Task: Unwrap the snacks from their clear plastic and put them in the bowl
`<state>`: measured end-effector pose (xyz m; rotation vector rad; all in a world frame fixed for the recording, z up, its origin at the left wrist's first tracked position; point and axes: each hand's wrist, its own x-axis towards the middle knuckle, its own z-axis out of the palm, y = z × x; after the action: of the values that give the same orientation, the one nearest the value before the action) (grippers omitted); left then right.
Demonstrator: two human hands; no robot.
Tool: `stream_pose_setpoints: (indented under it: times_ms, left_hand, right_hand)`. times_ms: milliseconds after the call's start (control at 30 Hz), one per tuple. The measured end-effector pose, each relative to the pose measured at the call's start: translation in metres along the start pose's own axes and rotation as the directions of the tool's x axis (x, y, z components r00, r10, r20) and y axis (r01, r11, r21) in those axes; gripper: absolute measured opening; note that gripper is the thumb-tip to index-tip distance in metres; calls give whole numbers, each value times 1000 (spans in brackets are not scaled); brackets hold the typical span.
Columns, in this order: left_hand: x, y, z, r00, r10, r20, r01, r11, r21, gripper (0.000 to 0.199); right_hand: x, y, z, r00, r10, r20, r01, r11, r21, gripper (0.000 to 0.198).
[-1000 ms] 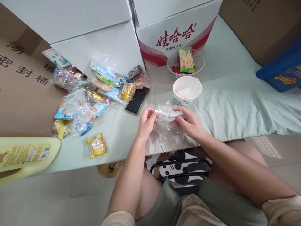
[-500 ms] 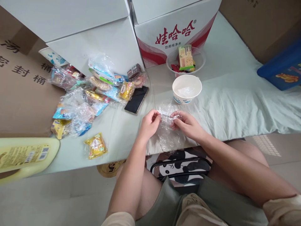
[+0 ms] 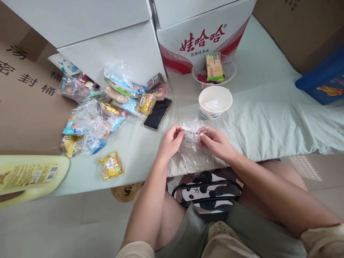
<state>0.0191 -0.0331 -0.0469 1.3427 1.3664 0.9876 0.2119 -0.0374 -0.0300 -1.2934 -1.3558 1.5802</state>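
Note:
A crumpled sheet of clear plastic film (image 3: 191, 148) is stretched between my two hands, just above the cloth's front edge. My left hand (image 3: 172, 142) pinches its left side between thumb and fingers. On the other side my right hand (image 3: 214, 142) is closed on the film too, thumb against fingertips. Right behind them stands a white paper bowl (image 3: 215, 102) with some clear plastic inside. A black phone (image 3: 158, 114) lies flat to the left of the bowl. Nearer the front edge is a yellow wrapped snack (image 3: 111, 165).
Many packaged snacks (image 3: 94, 118) are heaped on the left. A clear plastic bowl (image 3: 229, 71) with snack packs stands before the white carton (image 3: 174, 53). A yellow bottle (image 3: 60, 168) lies front left; a blue container (image 3: 317, 80) is at right.
The view has shifted slightly. Both hands keep their pinch on the film, with hardly any movement between them.

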Motion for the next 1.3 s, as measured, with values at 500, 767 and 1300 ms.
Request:
stream_pose_setpoints:
  times_ms: [500,767,1300]
  left_hand:
    - [7,0,2,982,36,-185,-67,984,-165,11]
    - [8,3,-2,923,70,-378,-144,975,-170,10]
    - [9,2,-7,925,-48,-377,-58,963,-265,17]
  right_hand:
    - [-1,-3,-7,994,-81,-73,84,995,51,31]
    - [-1,-5,-10,991,-90,-101,92,996,7,32]
    - [-1,-10,-13,985,-89,-147,91,996,7,38]
